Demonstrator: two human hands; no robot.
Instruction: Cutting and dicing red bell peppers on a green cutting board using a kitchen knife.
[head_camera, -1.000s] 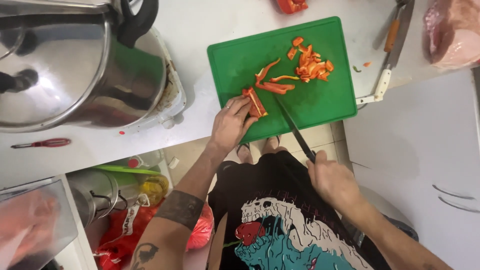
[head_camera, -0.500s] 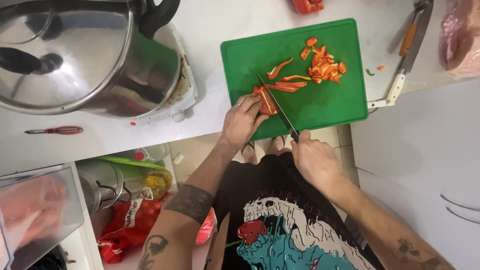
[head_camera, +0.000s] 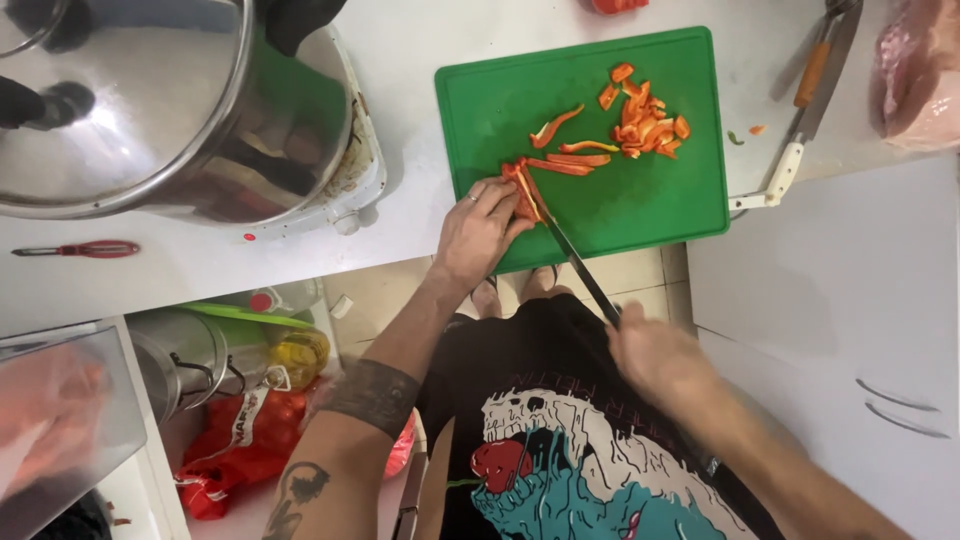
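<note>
Red pepper strip (head_camera: 522, 190) pinned by left hand (head_camera: 480, 228) on green cutting board (head_camera: 610, 215); knife (head_camera: 575, 265) clasped in right hand (head_camera: 655, 355).

Below the counter to my left, a red plastic bag (head_camera: 232, 455) lies slumped on the floor, crumpled, with a white strip label (head_camera: 243, 417) hanging across its top. Just above it stands a clear bottle of yellow liquid (head_camera: 293, 355), beside a steel pot. Behind that, a clear bottle with a red cap (head_camera: 272, 299) lies against the shelf. At the far right corner of the worktop sits a clear plastic bag (head_camera: 915, 75) of pale pink meat.
</note>
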